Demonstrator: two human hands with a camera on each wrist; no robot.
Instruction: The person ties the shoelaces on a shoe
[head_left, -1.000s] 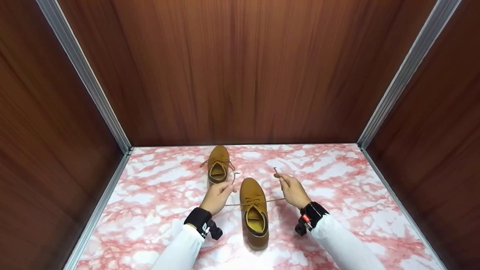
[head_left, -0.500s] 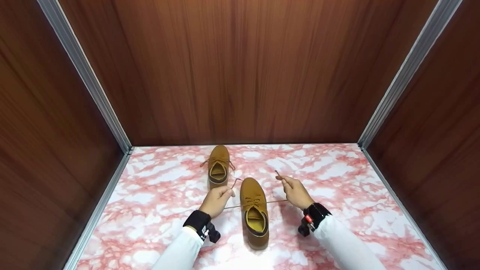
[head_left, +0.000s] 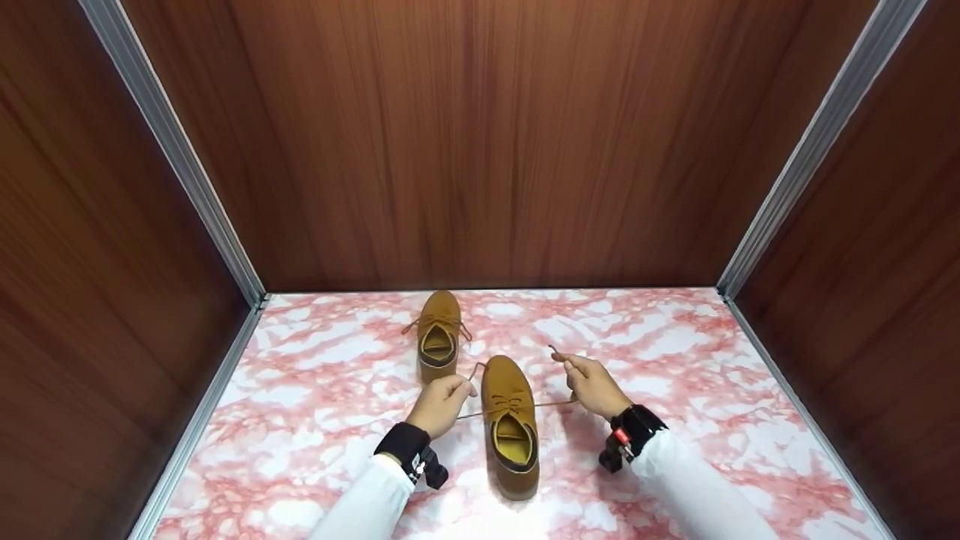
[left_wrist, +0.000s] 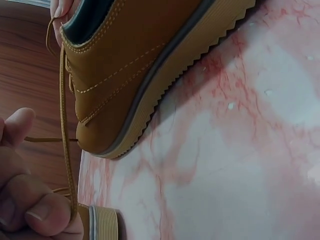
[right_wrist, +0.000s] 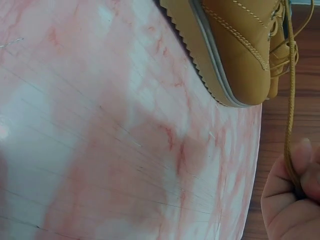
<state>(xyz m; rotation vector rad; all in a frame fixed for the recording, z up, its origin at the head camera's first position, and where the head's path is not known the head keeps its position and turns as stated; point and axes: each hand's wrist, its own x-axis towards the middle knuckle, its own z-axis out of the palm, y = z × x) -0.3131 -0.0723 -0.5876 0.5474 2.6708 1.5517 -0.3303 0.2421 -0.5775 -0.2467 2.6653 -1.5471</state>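
A tan lace-up shoe [head_left: 504, 379] stands on the table between both hands, toe away from me. Its lace is drawn out to either side. At the shoe's left, my left hand [head_left: 439, 405] holds one lace end [left_wrist: 64, 110], with curled fingers around it; the tip pokes up past the thumb. To the right, my right hand [head_left: 596, 386] grips the other lace end [right_wrist: 291, 95] between thumb and curled fingers, its tip sticking out ahead. Both lace halves run fairly straight from the shoe's eyelets to the hands.
A matching tan shoe [head_left: 439, 309], its lace tied, stands farther back, beyond my left hand. The table [head_left: 660, 337] has a red-and-white marbled top. Dark wood panels [head_left: 480, 150] with grey metal corner strips [head_left: 202, 172] enclose the back and sides.
My left hand has come down slightly toward me and nearer the shoe. The right hand has shifted a little right and toward me. Both keep hold of the lace; the shoes stay in place.
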